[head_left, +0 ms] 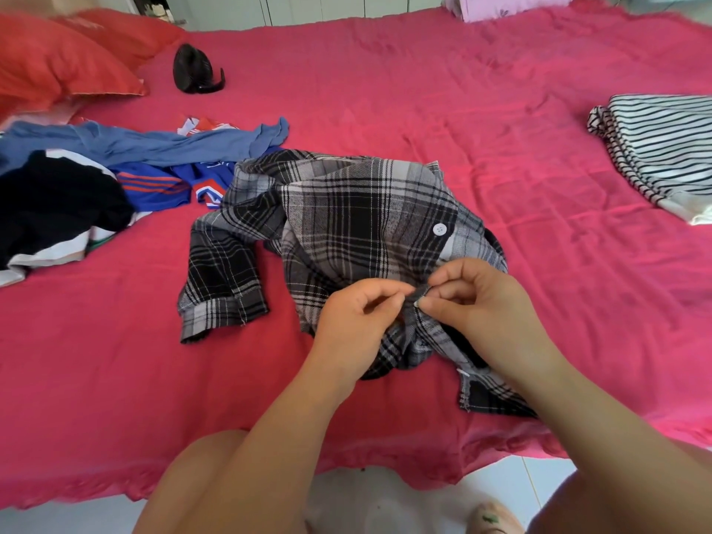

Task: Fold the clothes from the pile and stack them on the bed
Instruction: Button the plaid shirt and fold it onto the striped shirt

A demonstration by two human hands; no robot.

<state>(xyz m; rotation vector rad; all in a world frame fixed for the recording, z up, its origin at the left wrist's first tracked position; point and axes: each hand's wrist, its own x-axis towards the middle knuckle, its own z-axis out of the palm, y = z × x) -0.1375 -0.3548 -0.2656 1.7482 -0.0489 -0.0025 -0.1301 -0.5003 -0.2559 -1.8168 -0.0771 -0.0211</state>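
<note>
Across the pink bed [385,90], one striped garment [662,148] lies folded at right; the pile [96,175] at left awaits. Your left hand [354,325] and right hand [477,302] both pinch the front edge of the crumpled plaid shirt [346,210] mid-bed.

Bed [385,90] with pink cover: items lying directly on it.
The cover is wrinkled and runs across the whole view, its near edge hanging over the side. Near centre lies a black-and-grey plaid shirt [346,225], crumpled, with one sleeve spread out to the left. At left is a loose pile of clothes [96,179], touching the shirt's far left edge: a light blue garment [173,144] on the far side and a black garment [50,202] on the near side. At right, well apart from the shirt, lies a folded black-and-white striped garment [662,148]. Far left: red pillows [57,59], with a small black ribbed object [192,69] just beside them. At the far right edge is a lilac pillow [501,5].
</note>
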